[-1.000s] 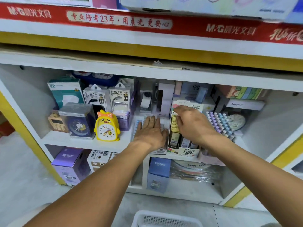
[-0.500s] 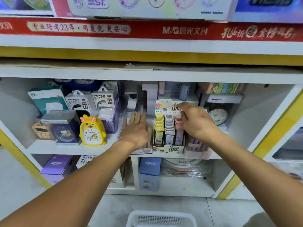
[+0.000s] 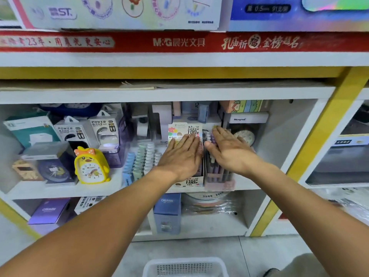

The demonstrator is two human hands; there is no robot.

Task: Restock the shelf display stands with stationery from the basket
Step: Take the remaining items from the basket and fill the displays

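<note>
Both hands lie flat, fingers straight: left hand (image 3: 182, 154) on lead-refill stand (image 3: 189, 181), right hand (image 3: 229, 149) on pen stand (image 3: 219, 181).

Yellow duck alarm clock (image 3: 90, 165), two power bank boxes (image 3: 87, 130), red banner (image 3: 179, 42)

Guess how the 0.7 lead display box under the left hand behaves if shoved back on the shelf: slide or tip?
Likely slides: the lead display box sits flat on the smooth white shelf. It looks like thin card, so it may flex. The left hand lies flat on its packed rows, which probably add weight and resist tipping.
</note>
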